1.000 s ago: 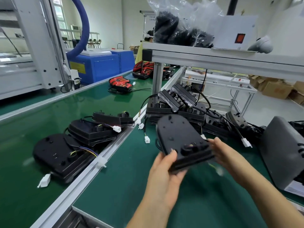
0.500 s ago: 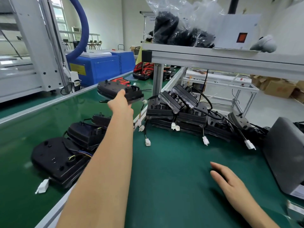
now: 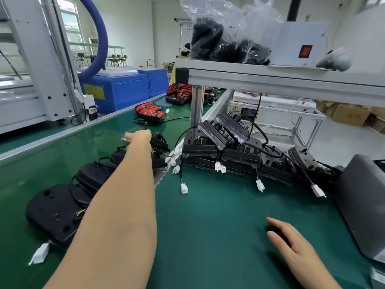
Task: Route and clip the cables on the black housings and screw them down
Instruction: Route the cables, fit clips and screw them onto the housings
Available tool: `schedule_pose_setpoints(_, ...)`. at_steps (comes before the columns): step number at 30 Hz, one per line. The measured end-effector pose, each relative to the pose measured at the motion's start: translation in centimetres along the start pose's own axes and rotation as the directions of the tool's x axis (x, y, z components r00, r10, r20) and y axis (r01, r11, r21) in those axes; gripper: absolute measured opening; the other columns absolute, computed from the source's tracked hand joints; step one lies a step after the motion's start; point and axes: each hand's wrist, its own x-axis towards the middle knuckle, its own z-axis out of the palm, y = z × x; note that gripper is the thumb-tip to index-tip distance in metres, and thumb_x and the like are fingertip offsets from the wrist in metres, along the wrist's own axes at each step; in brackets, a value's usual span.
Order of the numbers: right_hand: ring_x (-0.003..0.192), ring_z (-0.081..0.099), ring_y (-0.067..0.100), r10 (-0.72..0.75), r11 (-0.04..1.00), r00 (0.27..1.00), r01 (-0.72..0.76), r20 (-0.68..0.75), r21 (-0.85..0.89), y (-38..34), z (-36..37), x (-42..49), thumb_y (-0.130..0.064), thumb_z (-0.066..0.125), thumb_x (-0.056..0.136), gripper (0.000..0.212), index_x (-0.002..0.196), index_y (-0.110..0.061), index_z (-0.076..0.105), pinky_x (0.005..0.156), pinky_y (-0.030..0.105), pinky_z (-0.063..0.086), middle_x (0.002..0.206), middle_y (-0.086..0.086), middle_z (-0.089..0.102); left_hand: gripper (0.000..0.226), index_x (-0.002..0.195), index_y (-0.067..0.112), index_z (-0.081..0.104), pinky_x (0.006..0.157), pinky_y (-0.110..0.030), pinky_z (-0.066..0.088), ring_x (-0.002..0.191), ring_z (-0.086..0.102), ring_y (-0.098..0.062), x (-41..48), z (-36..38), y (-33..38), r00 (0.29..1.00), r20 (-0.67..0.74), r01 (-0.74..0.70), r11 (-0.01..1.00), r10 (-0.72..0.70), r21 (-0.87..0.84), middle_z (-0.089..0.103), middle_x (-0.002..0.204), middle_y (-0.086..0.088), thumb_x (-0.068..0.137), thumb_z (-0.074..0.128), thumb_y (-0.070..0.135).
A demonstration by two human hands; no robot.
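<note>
The worktop under the right hand is plain dark green, and the conveyor belt beside the left hand is a glossier green edged with silver rails. The housings below the left forearm and the heap of housings beyond the right hand are matt black. Their cables end in white connectors, with black, yellow and green strands. Beyond the left hand lies a red-and-black striped unit, then a blue cabinet with a yellow label. A blue hose arches overhead.
</note>
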Motion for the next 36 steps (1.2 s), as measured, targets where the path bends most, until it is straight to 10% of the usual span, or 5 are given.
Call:
schedule_pose_setpoints(11,0.114,0.049,-0.008,0.002,1.000,1.000,-0.002,0.014,-0.011,-0.2,-0.1,-0.1,-0.023,0.062,0.089,0.029,0.111,-0.042,0.057,0.096,0.022,0.035,0.116,-0.025,0.058,0.059,0.096,0.009,0.062,0.069,-0.029,0.039,0.082,0.056,-0.026,-0.3,-0.8,-0.7,0.925,0.103,-0.244,0.364,0.365,0.899,0.063,0.096,-0.008,0.084,0.048,0.065)
schedule_pose_setpoints(16,0.116,0.049,-0.005,-0.001,0.999,1.000,0.002,0.025,-0.032,-0.1,-0.1,0.0,-0.024,0.063,0.089,0.030,0.112,-0.042,0.056,0.098,0.025,0.037,0.117,-0.025,0.058,0.080,0.142,0.027,0.034,0.104,-0.049,0.031,0.135,0.028,-0.032,-0.6,-0.3,-0.5,0.826,0.353,-0.379,-0.032,0.440,0.925,0.031,0.147,-0.011,0.077,0.064,0.062)
schedule_pose_setpoints(20,0.116,0.050,-0.005,-0.005,0.999,1.000,0.007,0.030,-0.041,0.1,-0.1,0.1,-0.024,0.063,0.089,0.030,0.111,-0.044,0.056,0.098,0.019,0.037,0.117,-0.025,0.058,0.074,0.147,0.029,0.028,0.107,-0.048,0.033,0.132,0.036,-0.034,-0.1,0.0,-1.0,0.807,0.515,-0.528,-0.034,0.289,0.848,0.040,0.145,-0.009,0.085,0.067,0.036)
schedule_pose_setpoints(29,0.115,0.051,-0.005,-0.028,0.997,0.999,0.030,0.033,-0.069,0.5,-0.2,0.2,-0.028,0.062,0.089,0.030,0.111,-0.046,0.053,0.099,0.022,0.038,0.116,-0.024,0.058,0.044,0.136,0.021,0.037,0.089,-0.045,0.041,0.127,0.032,-0.033,-0.4,1.8,-4.6,0.813,0.338,-0.387,0.007,0.474,0.922,0.045,0.132,-0.011,0.093,0.046,0.013)
schedule_pose_setpoints(36,0.115,0.048,-0.008,-0.036,0.996,0.999,0.039,0.030,-0.082,0.7,-0.2,0.2,-0.032,0.061,0.090,0.030,0.112,-0.047,0.050,0.099,0.019,0.037,0.117,-0.027,0.055,0.063,0.147,0.025,0.023,0.108,-0.049,0.027,0.133,0.032,-0.035,-0.1,1.8,-3.8,0.849,0.336,-0.327,-0.094,0.407,0.940,0.039,0.144,-0.011,0.094,0.051,0.043)
